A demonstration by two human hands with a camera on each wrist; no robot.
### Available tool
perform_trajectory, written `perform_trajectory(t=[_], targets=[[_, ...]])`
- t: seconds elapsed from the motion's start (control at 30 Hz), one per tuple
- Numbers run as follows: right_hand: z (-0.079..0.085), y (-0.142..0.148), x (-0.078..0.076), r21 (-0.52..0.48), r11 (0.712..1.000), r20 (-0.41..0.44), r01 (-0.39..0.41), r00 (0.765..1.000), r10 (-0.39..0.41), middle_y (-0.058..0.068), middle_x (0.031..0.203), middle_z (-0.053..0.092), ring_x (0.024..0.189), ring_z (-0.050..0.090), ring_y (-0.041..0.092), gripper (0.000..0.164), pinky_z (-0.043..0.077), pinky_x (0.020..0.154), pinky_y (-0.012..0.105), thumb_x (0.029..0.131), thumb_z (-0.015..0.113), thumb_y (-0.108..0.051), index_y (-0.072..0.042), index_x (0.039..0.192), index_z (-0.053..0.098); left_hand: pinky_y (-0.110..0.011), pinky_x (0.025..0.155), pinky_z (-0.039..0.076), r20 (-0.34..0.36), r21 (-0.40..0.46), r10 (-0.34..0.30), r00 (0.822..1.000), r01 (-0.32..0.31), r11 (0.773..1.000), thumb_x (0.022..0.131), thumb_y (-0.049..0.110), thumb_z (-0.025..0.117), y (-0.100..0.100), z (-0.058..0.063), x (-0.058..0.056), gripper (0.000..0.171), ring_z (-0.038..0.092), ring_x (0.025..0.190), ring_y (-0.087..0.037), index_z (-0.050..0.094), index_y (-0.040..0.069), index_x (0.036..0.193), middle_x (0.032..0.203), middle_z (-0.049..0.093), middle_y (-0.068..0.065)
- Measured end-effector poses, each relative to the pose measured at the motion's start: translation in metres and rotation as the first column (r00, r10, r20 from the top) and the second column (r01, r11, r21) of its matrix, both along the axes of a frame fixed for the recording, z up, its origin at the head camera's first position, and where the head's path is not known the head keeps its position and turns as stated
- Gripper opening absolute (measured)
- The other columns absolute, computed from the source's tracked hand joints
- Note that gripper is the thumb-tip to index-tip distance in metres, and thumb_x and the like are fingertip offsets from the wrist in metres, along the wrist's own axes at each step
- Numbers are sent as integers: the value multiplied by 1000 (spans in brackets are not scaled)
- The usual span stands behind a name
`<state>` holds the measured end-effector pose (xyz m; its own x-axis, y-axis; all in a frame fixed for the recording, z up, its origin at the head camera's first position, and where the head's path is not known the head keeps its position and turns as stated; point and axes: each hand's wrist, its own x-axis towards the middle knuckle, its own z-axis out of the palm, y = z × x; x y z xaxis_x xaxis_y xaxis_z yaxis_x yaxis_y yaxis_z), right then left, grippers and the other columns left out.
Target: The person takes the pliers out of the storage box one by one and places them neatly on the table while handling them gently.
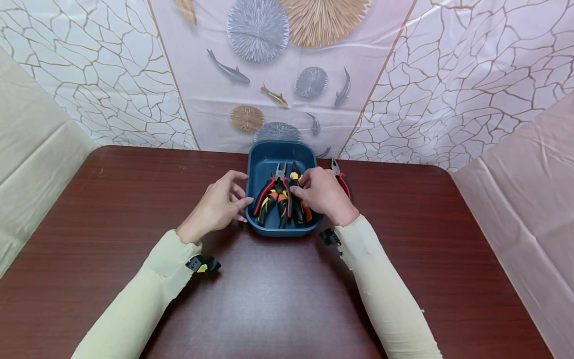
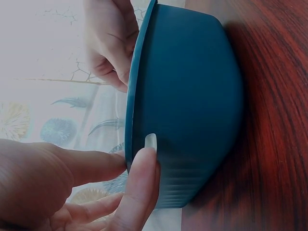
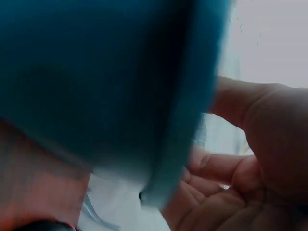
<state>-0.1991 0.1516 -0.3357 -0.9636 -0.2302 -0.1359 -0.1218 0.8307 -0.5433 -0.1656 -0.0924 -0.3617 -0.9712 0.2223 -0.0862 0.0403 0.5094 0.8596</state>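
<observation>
A blue plastic basin stands on the table and holds several pliers. Uppermost among them are pliers with red-and-black handles, jaws away from me. My left hand holds the basin's left rim; in the left wrist view its thumb crosses the rim and a finger lies against the outer wall. My right hand reaches over the right rim, thumb and forefinger around black, yellow and orange pliers. Its fingertips are partly hidden. The right wrist view is blurred, with the basin wall covering much.
Other red-handled pliers lie on the table just right of the basin, partly behind my right hand. The dark reddish wooden table stretches to both sides. A patterned cloth hangs along its back edge, close behind the basin.
</observation>
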Motion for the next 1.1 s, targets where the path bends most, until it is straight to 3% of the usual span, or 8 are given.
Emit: perform_trajectory(t=[0.23,0.37,0.47,0.77,1.1], targets=[[-3,-8,1,1,998,41,70,997,-70,5,65,68,58,68,19,24,52,47,25,99,70,-28,-8,86,73,-44,63,66,-2,2,-4,1000,4,1000,97,8,69,-1,1,1,58,68,62,-18,41,4,148,106,61,-18],[-6,-11,0,31,997,19,68,997,-69,1,52,53,46,57,15,41,42,40,23,99,69,-28,-10,63,61,-43,62,66,-10,3,-10,1000,10,1000,97,8,68,-1,1,0,57,68,63,-17,42,3,148,105,62,-19],[-8,-11,-1,19,998,3,65,998,-65,0,48,42,42,50,15,50,36,38,23,99,68,-24,-12,55,49,-43,62,66,-10,2,-12,1000,12,1000,98,8,68,-2,1,0,57,68,63,-17,42,3,148,106,62,-20],[-10,-12,0,-5,997,-49,79,996,-79,0,45,40,40,50,18,51,34,36,22,98,65,-15,-12,51,44,-43,64,66,3,3,-9,1000,9,1000,98,9,68,-1,1,0,57,68,65,-18,42,4,148,107,61,-20],[5,-19,14,2,999,-131,47,990,-46,0,50,39,45,51,19,46,38,40,24,97,63,-12,-13,55,43,-43,64,66,-3,5,-11,1000,11,1000,98,9,68,-1,1,0,56,68,65,-18,42,4,148,106,61,-20]])
